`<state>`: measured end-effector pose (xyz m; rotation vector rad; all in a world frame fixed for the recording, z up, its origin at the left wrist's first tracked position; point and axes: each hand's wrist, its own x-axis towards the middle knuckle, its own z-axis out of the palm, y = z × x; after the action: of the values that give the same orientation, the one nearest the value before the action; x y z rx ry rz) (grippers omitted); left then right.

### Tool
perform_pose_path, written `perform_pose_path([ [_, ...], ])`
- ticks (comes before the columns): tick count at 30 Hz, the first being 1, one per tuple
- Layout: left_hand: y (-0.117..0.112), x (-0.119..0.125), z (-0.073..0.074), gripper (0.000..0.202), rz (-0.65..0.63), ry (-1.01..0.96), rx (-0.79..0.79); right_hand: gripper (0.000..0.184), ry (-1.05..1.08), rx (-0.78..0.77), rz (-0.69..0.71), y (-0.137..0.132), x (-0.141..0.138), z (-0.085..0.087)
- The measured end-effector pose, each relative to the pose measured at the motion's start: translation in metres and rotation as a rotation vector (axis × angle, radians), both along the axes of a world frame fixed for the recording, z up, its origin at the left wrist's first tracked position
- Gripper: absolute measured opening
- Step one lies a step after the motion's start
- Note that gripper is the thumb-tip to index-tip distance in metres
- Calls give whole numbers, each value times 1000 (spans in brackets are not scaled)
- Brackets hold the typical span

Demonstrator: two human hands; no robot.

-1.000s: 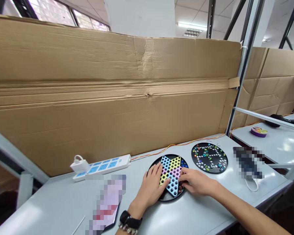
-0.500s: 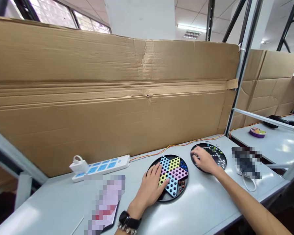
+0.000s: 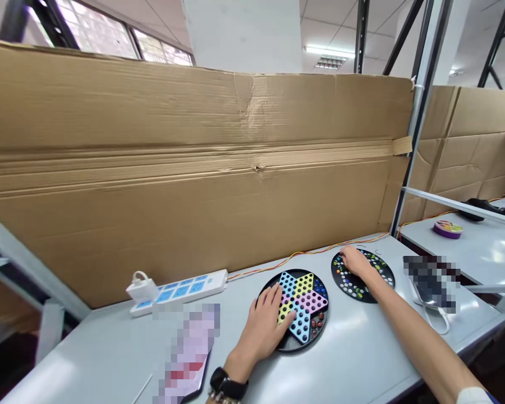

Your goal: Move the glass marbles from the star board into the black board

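My left hand (image 3: 264, 325) lies open, fingers spread, over the left part of a star-shaped Chinese checkers board (image 3: 303, 306). The board is round and black, with blue, yellow and pink points full of holes. Dark blue marbles (image 3: 320, 287) and reddish-brown marbles (image 3: 317, 323) sit in its side pockets. Over the far left part of a flat round black tray (image 3: 354, 281), my right hand (image 3: 357, 262) has its fingertips drawn together. Whatever they pinch, if anything, is hidden. White, green, yellow and blue pieces lie scattered around the tray.
A white power strip (image 3: 185, 290) with a plugged-in white charger (image 3: 143, 287) stands at the back left. A pixelated flat object (image 3: 191, 353) lies left of my left hand, another dark one (image 3: 431, 283) at the right. A cardboard wall (image 3: 193, 219) closes off the table's back.
My right hand has moved slightly toward the far edge of the black tray, its fingers drawing closer together. The left hand stays on the board. The whole view has shifted slightly.
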<state>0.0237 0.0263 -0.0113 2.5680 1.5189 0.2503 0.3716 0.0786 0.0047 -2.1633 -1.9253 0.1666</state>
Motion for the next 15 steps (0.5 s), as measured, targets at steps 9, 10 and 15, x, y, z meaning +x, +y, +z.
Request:
perform_pose_path([
  [9,0,0,-3,74,-5,-4,20,15,512,147,478,-70,-59,20],
  [10,1,0,-3,74,-6,-10,18,13,505,104,558,-80,-71,20],
  [15,1,0,-2,73,-6,-15,12,18,119,10,698,-112,-108,19],
])
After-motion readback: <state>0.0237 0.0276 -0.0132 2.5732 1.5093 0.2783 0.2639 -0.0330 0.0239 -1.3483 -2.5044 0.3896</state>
